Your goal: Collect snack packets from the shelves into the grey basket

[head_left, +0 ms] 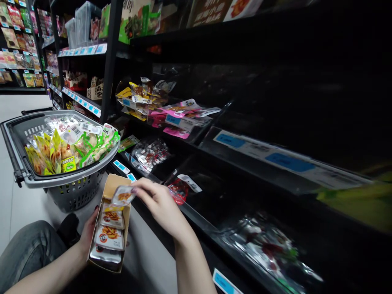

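My left hand [87,232] grips a narrow open cardboard box [115,182] from its left side, tilted over the floor. Several small white snack packets [110,237] with orange food pictures stand in a row inside it. Pinched between the fingers of my right hand [157,202] is one more snack packet [123,196], held at the box's far end, partly over the opening. Whether that packet still touches the others cannot be made out.
A grey shopping basket [73,185] full of snack bags stands on the floor at left. Dark shelves on the right hold yellow packs [137,98], pink packs [183,110], silver packets [151,154] and a red pack [178,190]. Price-label strips [263,153] line the shelf edges.
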